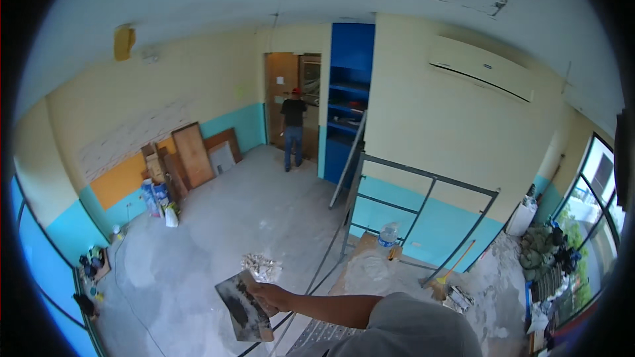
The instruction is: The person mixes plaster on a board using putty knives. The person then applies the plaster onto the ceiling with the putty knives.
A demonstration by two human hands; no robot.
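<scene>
My right hand [270, 297] is closed around a flat rectangular trowel [244, 307], tilted with its broad face turned up and smeared dark and whitish. My bare forearm and grey sleeve come in from the lower right. Below and behind the trowel lies the pale, dusty floor [198, 251]. A small heap of whitish debris [261, 268] sits on the floor just beyond it. My left hand does not show.
Beside my arm, a plank [357, 264] holds a clear plastic bottle [387, 234]. A metal scaffold frame [430, 176] rises at the right. Boards [192, 154] and bags lean at the left wall. A person [293, 129] stands by the far doorway. A broom [456, 264] leans at the right.
</scene>
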